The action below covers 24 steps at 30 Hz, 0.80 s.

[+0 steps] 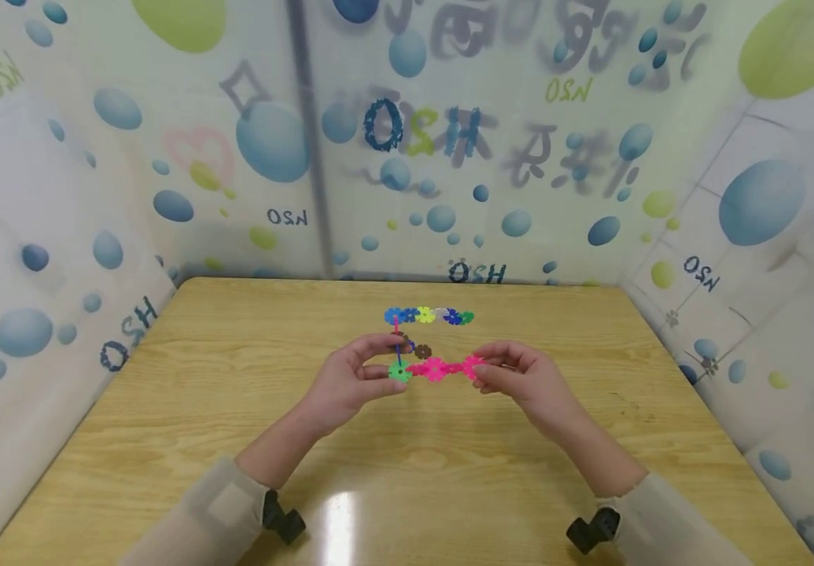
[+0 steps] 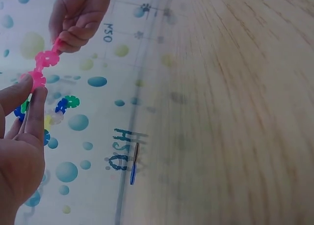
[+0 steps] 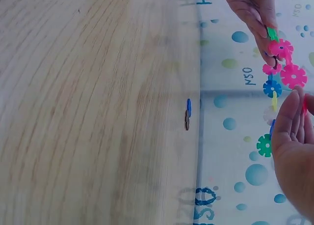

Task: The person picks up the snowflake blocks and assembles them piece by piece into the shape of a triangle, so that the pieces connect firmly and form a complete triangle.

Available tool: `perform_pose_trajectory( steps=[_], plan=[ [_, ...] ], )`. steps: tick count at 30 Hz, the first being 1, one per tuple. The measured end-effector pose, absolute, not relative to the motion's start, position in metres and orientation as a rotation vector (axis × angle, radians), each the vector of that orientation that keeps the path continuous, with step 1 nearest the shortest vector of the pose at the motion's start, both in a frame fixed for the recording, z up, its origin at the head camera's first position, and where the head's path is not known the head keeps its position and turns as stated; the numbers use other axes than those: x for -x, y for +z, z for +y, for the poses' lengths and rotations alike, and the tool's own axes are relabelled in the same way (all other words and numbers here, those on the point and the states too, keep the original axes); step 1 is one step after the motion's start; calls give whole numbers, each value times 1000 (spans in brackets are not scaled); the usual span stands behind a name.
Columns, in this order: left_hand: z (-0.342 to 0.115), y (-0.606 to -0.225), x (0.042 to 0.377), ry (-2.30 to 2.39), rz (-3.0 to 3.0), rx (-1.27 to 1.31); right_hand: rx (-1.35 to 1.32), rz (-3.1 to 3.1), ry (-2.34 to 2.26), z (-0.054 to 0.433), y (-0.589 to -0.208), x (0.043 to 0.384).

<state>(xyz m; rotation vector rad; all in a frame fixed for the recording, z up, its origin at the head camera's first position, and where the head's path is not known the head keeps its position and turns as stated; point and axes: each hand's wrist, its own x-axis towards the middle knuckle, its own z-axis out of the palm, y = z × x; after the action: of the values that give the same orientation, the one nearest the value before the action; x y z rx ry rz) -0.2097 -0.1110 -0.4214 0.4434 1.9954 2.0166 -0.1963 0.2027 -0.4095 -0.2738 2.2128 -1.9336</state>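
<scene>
A chain of interlocking snowflake discs is held up over the table between both hands. Pink discs make up its near side, and a green disc is at the near left corner. Its far side runs through blue, a yellow disc, white and dark blue to another green disc. My left hand pinches the chain at the near left corner, fingers partly covering the discs there. With thumb and fingers, my right hand grips the pink disc at the right end, largely hiding it in the right wrist view.
On the wood-grain table, a brown disc lies beyond the hands, with a blue disc against it. A printed curtain with bubbles and lettering stands behind the far edge and along both sides.
</scene>
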Motion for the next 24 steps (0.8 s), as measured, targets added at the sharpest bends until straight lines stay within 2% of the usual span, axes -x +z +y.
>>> perform_pose_trajectory(
  steps=[13, 24],
  plan=[
    [-108, -425, 210, 1988, 2021, -402, 141, 2189, -2022, 188, -408, 192],
    [-98, -425, 206, 2031, 1955, -428, 219, 2272, -2053, 179, -415, 187]
  ],
)
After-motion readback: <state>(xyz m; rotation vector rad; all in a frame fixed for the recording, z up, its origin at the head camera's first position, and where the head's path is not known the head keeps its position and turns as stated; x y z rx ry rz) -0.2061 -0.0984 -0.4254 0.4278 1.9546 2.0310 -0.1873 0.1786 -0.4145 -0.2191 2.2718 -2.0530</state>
